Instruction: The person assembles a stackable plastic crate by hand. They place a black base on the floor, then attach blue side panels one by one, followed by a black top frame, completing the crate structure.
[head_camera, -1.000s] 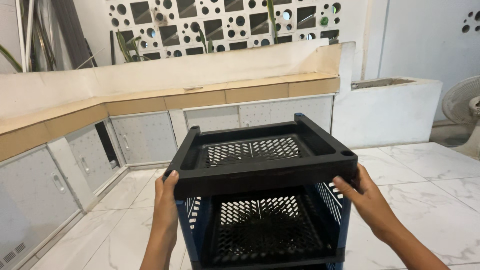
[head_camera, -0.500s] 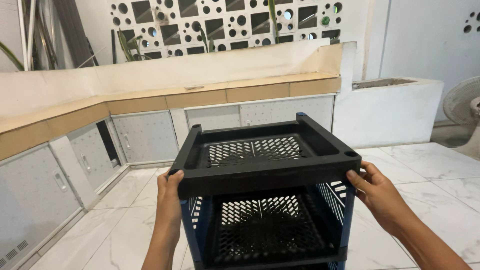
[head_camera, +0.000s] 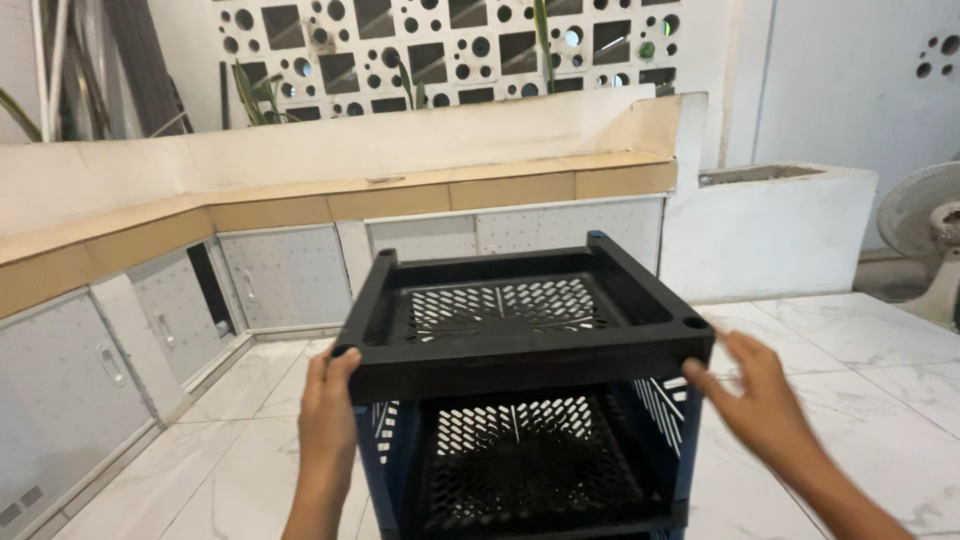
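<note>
A black plastic shelf rack (head_camera: 520, 355) with perforated trays and blue corner posts stands in front of me on the tiled floor. My left hand (head_camera: 328, 420) grips the top tray's near left corner, thumb on the rim. My right hand (head_camera: 762, 400) hovers just off the near right corner, fingers spread and blurred, holding nothing. A lower perforated tray (head_camera: 530, 465) shows under the top one.
An L-shaped counter (head_camera: 400, 195) with grey cabinet doors runs along the left and back. A white concrete basin block (head_camera: 770, 230) stands at the back right. A floor fan (head_camera: 925, 235) is at the far right. White marble tiles (head_camera: 230, 460) surround the rack.
My right hand has come off the rack's right corner and moved slightly outward with fingers spread. The rack has shifted a little in view. My left hand keeps its grip.
</note>
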